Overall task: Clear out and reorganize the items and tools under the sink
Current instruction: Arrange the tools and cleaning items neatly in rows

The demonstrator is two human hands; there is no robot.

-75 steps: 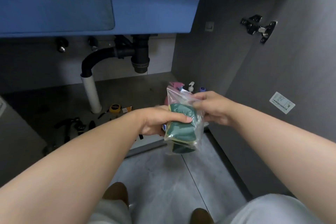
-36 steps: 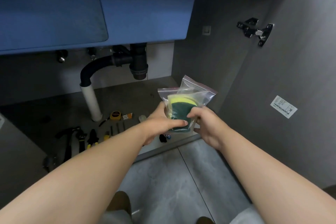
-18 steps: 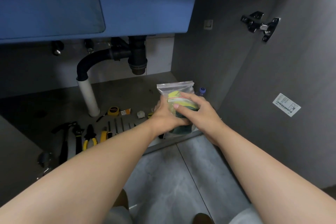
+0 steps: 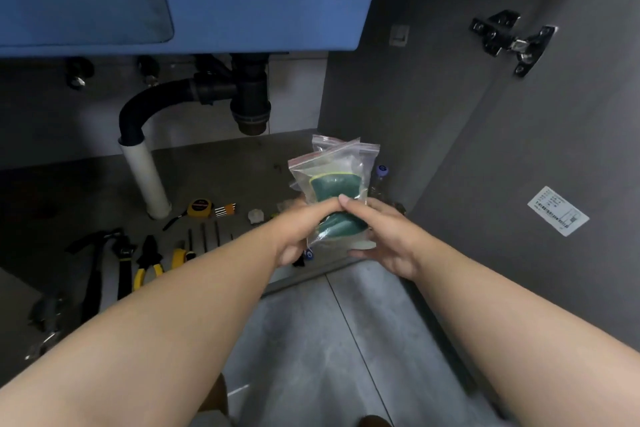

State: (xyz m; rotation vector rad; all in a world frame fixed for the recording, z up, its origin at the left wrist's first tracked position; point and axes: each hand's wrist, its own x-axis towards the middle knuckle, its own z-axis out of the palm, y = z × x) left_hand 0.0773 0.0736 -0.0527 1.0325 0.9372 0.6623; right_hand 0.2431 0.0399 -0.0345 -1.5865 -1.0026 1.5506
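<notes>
Both hands hold a clear zip bag [image 4: 337,168] with a red seal strip, upright at the cabinet's right front. Green scouring sponges [image 4: 334,187] with yellow edges show through the plastic. My left hand [image 4: 304,229] grips the bag's lower left side, fingers curled across its front. My right hand [image 4: 384,236] grips it from the right and below, its fingertip meeting the left hand's fingers. A second bag edge sticks up just behind the first.
Tools lie in a row on the cabinet floor [image 4: 225,170] at left: a hammer [image 4: 93,260], yellow-handled pliers [image 4: 149,262], a yellow tape measure [image 4: 200,209], drill bits. The drain pipe [image 4: 145,177] stands behind them. A purple-capped bottle [image 4: 380,177] is by the right wall.
The bag has risen a little and now stands taller above my hands, showing more of the sponges. My right hand moved from over the bag's front to its lower right side.
</notes>
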